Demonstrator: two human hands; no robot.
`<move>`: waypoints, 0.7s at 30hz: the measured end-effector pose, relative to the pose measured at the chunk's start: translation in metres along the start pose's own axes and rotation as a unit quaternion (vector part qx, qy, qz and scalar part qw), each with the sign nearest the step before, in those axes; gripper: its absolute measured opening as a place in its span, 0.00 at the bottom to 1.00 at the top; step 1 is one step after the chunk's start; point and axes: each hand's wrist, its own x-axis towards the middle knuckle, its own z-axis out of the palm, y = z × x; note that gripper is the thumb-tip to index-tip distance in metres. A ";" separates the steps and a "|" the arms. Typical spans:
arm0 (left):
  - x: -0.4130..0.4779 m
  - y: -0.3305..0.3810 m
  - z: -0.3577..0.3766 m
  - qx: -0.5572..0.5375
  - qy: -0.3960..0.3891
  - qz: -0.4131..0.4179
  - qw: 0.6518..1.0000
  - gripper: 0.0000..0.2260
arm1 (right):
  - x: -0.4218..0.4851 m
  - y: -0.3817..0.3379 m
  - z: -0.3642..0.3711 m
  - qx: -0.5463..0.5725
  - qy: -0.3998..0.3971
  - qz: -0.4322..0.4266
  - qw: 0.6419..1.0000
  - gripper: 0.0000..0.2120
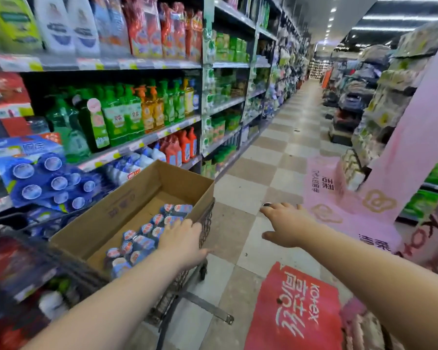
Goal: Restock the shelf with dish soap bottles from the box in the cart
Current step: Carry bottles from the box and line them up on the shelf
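A: Left hand [182, 238], low centre: fingers fairly straight, laid over the bottles [147, 233] by the right wall of the box [127, 198]. Nothing gripped.
B: And the right hand [286, 223]?
A: Out over the floor [250, 160], right of centre, fingers spread, empty.
B: Where are the bottles?
A: Lying in the box's near end, in the cart [205, 231], lower left. The shelf [137, 145] is at upper left, green soap [116, 114] lined up.

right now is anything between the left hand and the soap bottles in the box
Nothing visible does. The box is open-topped, and the left hand reaches over its right wall with its fingers at the bottles lying inside. The right hand is out over the floor.
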 end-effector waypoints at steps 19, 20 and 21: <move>0.206 -0.137 0.060 -0.023 -0.072 -0.168 0.983 0.27 | 0.313 -0.051 0.012 -0.010 -0.026 -0.179 0.983 0.28; 0.215 -0.148 0.062 -0.021 -0.074 -0.173 0.982 0.27 | 0.329 -0.055 0.011 -0.008 -0.027 -0.182 0.983 0.28; 0.222 -0.159 0.064 -0.021 -0.079 -0.181 0.980 0.26 | 0.345 -0.059 0.010 -0.004 -0.033 -0.185 0.982 0.28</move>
